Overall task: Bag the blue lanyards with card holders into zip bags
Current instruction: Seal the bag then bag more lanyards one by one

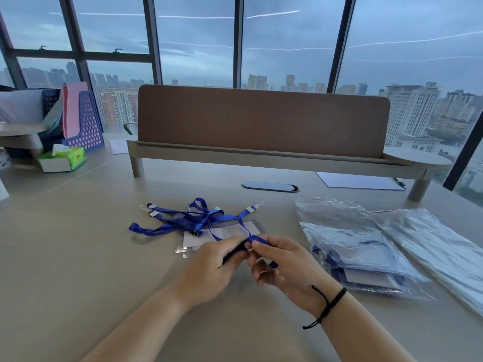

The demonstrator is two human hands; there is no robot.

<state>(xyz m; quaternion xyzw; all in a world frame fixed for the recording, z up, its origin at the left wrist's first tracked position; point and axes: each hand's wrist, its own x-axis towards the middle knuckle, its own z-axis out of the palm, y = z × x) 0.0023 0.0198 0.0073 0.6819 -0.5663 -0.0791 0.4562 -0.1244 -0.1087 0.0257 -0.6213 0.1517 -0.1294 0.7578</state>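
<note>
Setting: beige desk (78,257) before tall windows (196,43) over a city skyline; brown divider panel (261,121) on a raised shelf beyond both hands.
Left hand (209,270): fingers curled, pinching a folded stretch of blue lanyard strap (254,239) against the thumb.
Right hand (285,265): fingertips pinch the same strap, just beside the left hand; black cord bracelet (328,301) on the wrist.
Loose lanyards (188,220): tangled blue heap on the desk just beyond the left hand, metal clips at the ends.
Card holders (224,233): clear sleeves with white inserts, lying flat under the heap, just ahead of both hands.
Filled zip bag (366,259): right of the right hand, blue strap and card visible inside.
Empty zip bags (431,244): farther right, flat.
Far left of the left hand: green tissue box (65,159), blue file rack (86,121).
</note>
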